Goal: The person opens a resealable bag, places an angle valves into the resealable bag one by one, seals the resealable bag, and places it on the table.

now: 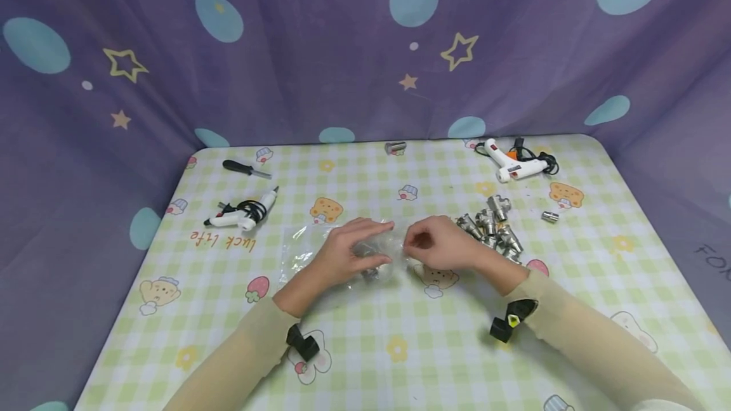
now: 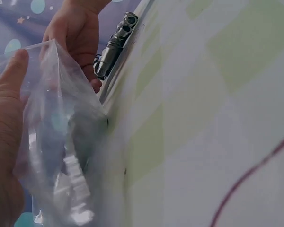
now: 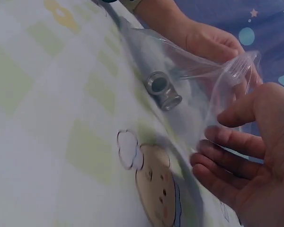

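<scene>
A clear plastic bag (image 1: 302, 249) lies at the middle of the table, its mouth raised toward the right. My left hand (image 1: 345, 249) grips the bag near the mouth; the left thumb (image 2: 16, 71) lies over its rim. Inside the bag sits a shiny metal pipe fitting (image 3: 163, 90) with round open ends. At the mouth is my right hand (image 1: 442, 243), fingers loosely bent with nothing visible between them. Its fingertips (image 3: 208, 146) are close to the plastic; whether they touch cannot be told. Several similar metal fittings (image 1: 497, 208) lie in a pile right of that hand.
A white glue gun (image 1: 516, 167) with a black cord lies at the back right, another glue gun (image 1: 242, 214) at the left. A screwdriver (image 1: 245, 169) is behind the left one. Single metal pieces lie at the back edge (image 1: 395, 148) and right (image 1: 550, 216).
</scene>
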Available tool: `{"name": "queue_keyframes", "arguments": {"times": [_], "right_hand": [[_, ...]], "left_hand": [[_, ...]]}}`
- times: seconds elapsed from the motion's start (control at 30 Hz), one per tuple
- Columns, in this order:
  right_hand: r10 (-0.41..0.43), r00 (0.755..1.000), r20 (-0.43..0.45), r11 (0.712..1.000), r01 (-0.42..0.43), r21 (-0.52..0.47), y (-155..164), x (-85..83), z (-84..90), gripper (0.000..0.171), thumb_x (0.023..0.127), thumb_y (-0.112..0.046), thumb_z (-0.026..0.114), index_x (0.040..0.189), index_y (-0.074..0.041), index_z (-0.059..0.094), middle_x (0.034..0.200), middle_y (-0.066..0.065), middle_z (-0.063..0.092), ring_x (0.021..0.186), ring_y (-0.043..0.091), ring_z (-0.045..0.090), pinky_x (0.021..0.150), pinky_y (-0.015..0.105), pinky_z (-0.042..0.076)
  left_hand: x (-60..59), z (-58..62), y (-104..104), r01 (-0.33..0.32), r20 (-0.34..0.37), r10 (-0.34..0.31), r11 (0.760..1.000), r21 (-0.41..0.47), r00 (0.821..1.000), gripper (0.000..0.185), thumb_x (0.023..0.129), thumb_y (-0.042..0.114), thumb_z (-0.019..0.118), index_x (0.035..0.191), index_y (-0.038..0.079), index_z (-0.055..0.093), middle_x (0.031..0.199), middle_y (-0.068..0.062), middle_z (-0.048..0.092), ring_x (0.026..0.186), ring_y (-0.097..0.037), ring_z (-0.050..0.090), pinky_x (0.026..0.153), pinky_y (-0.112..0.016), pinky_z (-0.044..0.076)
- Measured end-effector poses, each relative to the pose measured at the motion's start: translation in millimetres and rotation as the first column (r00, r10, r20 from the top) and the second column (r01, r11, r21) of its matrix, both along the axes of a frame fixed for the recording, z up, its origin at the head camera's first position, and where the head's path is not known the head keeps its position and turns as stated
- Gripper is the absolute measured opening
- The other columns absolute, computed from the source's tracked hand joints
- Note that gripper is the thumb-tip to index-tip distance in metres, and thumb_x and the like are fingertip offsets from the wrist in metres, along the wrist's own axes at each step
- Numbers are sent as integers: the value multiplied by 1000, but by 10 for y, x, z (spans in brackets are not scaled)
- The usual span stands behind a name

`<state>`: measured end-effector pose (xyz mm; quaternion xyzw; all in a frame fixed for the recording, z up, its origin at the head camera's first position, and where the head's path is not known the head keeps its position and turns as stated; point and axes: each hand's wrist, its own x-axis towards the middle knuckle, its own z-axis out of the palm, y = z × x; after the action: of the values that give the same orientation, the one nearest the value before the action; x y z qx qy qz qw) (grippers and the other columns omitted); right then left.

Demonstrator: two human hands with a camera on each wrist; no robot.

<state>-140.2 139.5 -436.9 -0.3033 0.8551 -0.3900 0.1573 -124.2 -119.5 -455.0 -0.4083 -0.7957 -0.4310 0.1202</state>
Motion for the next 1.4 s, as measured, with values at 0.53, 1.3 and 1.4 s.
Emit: {"name": "queue_keyframes", "arguments": {"times": [0.53,1.3,1.4], "right_hand": [[-34,972,-234,999,36,7,323,-35,127,34,91,6,54,102,-11,82,98,4,77,85,13,70,77,31,60],[79,960,-269,934,23,356,937,-201,209,42,89,7,70,129,-4,73,122,14,74,115,37,71,102,58,57],[83,965,-248,923,20,383,923,-215,235,40,88,4,75,128,-4,73,121,13,74,112,35,72,96,53,61]], "left_hand": [[4,-9,18,63,-28,-60,993,100,998,63,75,12,95,132,-1,72,126,-14,77,120,-31,71,113,-40,55],[40,-32,103,13,-12,-13,1000,-3,1000,67,73,21,97,134,4,72,129,-10,78,125,-27,71,121,-57,46],[55,-44,105,-3,13,4,1000,-28,1000,68,74,23,97,134,4,72,130,-9,77,126,-27,70,122,-60,43]]}}
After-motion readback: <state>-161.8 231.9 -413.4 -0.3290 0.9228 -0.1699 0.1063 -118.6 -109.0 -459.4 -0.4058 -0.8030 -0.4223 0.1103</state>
